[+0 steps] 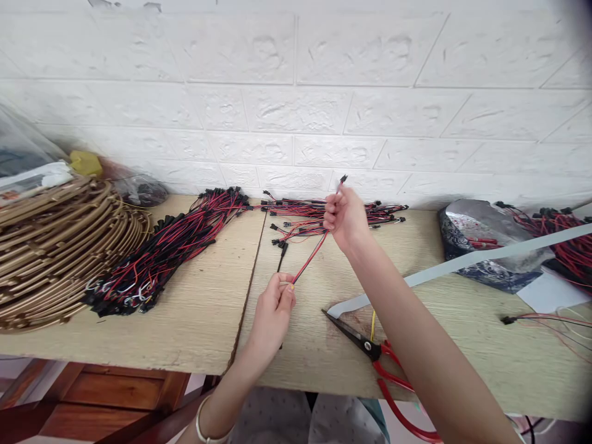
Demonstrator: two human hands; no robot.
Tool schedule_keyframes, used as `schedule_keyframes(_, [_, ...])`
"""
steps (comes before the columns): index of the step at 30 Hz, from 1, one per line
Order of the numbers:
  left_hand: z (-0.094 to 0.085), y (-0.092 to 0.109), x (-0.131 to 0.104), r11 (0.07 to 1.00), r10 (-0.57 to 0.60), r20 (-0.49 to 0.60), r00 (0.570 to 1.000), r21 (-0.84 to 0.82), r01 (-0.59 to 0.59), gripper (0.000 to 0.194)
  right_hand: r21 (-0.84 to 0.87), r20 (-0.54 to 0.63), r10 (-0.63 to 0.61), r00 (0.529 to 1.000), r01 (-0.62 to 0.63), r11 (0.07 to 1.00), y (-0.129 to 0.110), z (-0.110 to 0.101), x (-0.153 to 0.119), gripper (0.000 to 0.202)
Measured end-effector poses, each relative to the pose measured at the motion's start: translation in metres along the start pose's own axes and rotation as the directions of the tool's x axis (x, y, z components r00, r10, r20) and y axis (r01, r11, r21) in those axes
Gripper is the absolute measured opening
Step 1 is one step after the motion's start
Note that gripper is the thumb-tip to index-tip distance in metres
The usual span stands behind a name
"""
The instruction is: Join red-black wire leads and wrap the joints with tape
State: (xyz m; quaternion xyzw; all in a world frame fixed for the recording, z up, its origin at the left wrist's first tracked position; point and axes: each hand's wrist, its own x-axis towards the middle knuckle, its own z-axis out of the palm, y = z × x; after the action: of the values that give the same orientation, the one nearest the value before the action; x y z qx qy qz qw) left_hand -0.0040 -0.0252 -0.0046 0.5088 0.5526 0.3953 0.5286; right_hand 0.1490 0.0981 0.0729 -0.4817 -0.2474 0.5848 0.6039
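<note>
A red and black cable (311,259) stretches at a slant between my two hands over the table. My left hand (274,305) pinches its lower part, close to the table's front. Higher up, my right hand (345,219) is closed around the same cable, and a small black connector (343,179) sticks out above the fist. A black plug (283,248) on a thin black lead lies behind my left hand. Below my right forearm rest scissors (370,348) with red handles, their tip by the end of a white strip (356,304).
Bundled red and black cables (176,246) lie left, beside stacked gold-coloured hoops (69,246). More cables (296,209) lie along the white wall (319,111). At right are a patterned bag (481,271) and another cable heap (564,240). A seam (252,277) divides the tabletop.
</note>
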Motion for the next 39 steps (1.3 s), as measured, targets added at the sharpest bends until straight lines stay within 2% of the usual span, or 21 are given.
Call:
schedule_keyframes(2, [0.003,-0.005,0.0,0.997,-0.041,-0.025,0.999,-0.069,0.039,0.013,-0.206,-0.016,0.112,0.994,-0.113,0.972,0.001,-0.009,0.004,0.023])
schedule_keyframes(4, [0.005,-0.008,0.0,0.989,-0.08,-0.053,0.995,-0.125,0.073,0.015,-0.311,-0.036,0.148,0.988,-0.152,0.938,0.001,-0.023,-0.001,0.014])
schedule_keyframes(7, [0.007,-0.008,0.001,0.978,-0.107,-0.103,0.989,-0.188,0.087,0.02,-0.316,-0.089,0.054,0.995,-0.079,0.946,0.011,-0.044,-0.026,0.013])
schedule_keyframes(9, [0.009,-0.008,0.001,0.971,-0.116,-0.118,0.986,-0.222,0.087,0.022,-0.304,-0.085,-0.119,0.989,0.088,0.949,0.029,-0.051,-0.052,0.017])
schedule_keyframes(11, [0.011,-0.007,0.002,0.966,-0.116,-0.116,0.986,-0.243,0.085,0.021,-0.289,-0.035,-0.176,0.984,0.158,0.944,0.055,-0.052,-0.078,0.023])
schedule_keyframes(13, [0.014,-0.005,0.002,0.965,-0.111,-0.109,0.988,-0.248,0.081,0.019,-0.268,-0.104,-0.172,0.98,0.139,0.953,0.08,-0.046,-0.098,0.022])
schedule_keyframes(15, [0.017,-0.004,0.001,0.966,-0.108,-0.108,0.988,-0.248,0.079,0.019,-0.261,-0.144,-0.159,0.977,0.118,0.958,0.1,-0.037,-0.108,0.021])
schedule_keyframes(18, [0.021,-0.002,-0.002,0.958,-0.106,-0.118,0.987,-0.279,0.069,0.022,-0.277,-0.167,-0.149,0.975,0.098,0.956,0.116,-0.025,-0.11,0.02])
schedule_keyframes(24, [0.031,-0.002,-0.006,0.916,-0.141,-0.141,0.98,-0.394,0.075,0.025,-0.236,-0.166,-0.055,0.985,0.014,0.972,0.125,-0.014,-0.108,0.021])
schedule_keyframes(30, [0.036,-0.001,-0.009,0.912,-0.15,-0.133,0.98,-0.402,0.085,0.024,-0.254,-0.165,-0.067,0.984,0.023,0.967,0.128,-0.013,-0.112,0.022])
schedule_keyframes(39, [0.042,0.001,-0.01,0.896,-0.14,-0.134,0.981,-0.439,0.068,0.019,-0.168,-0.173,-0.027,0.985,-0.003,0.986,0.124,-0.013,-0.113,0.026])
